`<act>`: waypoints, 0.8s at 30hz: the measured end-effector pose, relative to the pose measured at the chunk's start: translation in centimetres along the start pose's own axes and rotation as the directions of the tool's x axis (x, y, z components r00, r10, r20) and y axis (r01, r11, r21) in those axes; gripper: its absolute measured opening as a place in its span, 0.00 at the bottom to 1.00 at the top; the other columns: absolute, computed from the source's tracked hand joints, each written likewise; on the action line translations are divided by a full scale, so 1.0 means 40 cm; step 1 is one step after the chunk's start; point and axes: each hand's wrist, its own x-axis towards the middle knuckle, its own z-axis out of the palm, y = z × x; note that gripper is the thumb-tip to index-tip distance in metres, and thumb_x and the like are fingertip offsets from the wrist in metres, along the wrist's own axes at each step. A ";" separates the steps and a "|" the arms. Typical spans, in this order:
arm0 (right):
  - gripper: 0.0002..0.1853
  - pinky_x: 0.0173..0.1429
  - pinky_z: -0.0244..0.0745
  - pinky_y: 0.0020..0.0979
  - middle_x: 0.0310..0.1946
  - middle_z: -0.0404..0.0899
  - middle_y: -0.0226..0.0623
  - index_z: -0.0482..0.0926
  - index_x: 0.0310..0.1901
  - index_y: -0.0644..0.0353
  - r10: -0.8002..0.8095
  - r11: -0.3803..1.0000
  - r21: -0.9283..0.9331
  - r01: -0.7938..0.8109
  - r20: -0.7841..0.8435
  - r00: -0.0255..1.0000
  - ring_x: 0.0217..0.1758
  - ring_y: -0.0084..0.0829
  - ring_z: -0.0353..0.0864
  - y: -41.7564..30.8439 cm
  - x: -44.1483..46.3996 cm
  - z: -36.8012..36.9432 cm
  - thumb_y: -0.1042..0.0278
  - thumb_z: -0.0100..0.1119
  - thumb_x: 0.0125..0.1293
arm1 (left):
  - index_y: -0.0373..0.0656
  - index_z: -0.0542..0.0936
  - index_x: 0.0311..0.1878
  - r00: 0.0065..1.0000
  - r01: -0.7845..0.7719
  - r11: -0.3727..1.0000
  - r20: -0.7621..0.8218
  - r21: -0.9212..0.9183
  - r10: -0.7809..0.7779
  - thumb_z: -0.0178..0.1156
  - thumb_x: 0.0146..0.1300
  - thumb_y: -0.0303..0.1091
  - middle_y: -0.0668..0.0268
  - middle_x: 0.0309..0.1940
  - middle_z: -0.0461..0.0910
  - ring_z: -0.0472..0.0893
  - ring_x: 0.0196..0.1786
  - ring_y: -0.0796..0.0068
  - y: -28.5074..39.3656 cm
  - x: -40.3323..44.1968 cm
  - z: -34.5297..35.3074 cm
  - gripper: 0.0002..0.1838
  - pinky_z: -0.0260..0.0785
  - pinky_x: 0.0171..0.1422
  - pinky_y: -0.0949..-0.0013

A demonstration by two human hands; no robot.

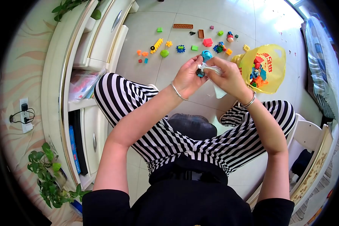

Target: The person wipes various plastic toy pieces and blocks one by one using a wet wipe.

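My left hand (pixel 189 76) is closed on a small blue toy with dark parts (pixel 206 55), its exact kind too small to make out. Between the fingers of my right hand (pixel 229 77) is a white tissue or wipe (pixel 219 91), pressed against the toy, with one end hanging down. Both hands meet in front of me, above the floor and between my knees. Fingers cover much of the toy's middle.
Toy pieces lie on the tiled floor beyond my hands, among them a yellow toy (pixel 156 45), a green piece (pixel 164 53) and a brown strip (pixel 183 26). At right stands a yellow plastic bag (pixel 278 71) holding colourful blocks (pixel 258 75). A white cabinet (pixel 90 49) flanks my left.
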 end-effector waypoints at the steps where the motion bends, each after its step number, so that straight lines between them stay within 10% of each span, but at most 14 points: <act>1: 0.08 0.27 0.69 0.29 0.23 0.77 0.38 0.76 0.36 0.60 0.000 1.000 0.002 0.000 0.000 1.000 0.21 0.31 0.75 0.002 -0.001 0.004 0.68 0.61 0.57 | 0.48 0.70 0.53 1.000 0.009 1.000 -0.016 -0.027 -0.009 0.49 0.70 0.35 0.72 0.46 0.74 0.74 0.51 0.80 -0.002 0.001 -0.002 0.11 0.67 0.61 0.66; 9: 0.06 0.29 0.72 0.35 0.27 0.77 0.37 0.77 0.36 0.56 -0.218 0.942 -0.289 0.170 -0.143 0.965 0.26 0.39 0.79 0.023 0.010 0.015 0.66 0.58 0.58 | 0.43 0.69 0.53 0.999 0.028 0.999 -0.043 0.040 -0.027 0.45 0.72 0.35 0.70 0.45 0.73 0.73 0.50 0.79 -0.003 -0.010 0.046 0.11 0.66 0.61 0.66; 15: 0.09 0.27 0.71 0.34 0.24 0.78 0.39 0.76 0.37 0.58 0.053 0.979 -0.184 -0.090 -0.193 0.980 0.22 0.36 0.77 0.045 0.038 -0.022 0.63 0.60 0.59 | 0.46 0.66 0.57 0.994 0.068 0.997 -0.086 0.037 -0.065 0.49 0.70 0.32 0.68 0.47 0.72 0.74 0.49 0.76 -0.003 -0.007 0.027 0.14 0.68 0.58 0.66; 24: 0.12 0.29 0.70 0.30 0.25 0.79 0.43 0.75 0.38 0.63 0.060 0.998 0.034 -0.054 -0.235 0.970 0.22 0.30 0.77 0.084 0.047 -0.045 0.63 0.62 0.58 | 0.46 0.64 0.62 0.996 -0.056 0.891 -0.036 0.451 0.081 0.50 0.69 0.29 0.67 0.47 0.72 0.74 0.49 0.75 0.017 -0.005 0.035 0.20 0.68 0.55 0.67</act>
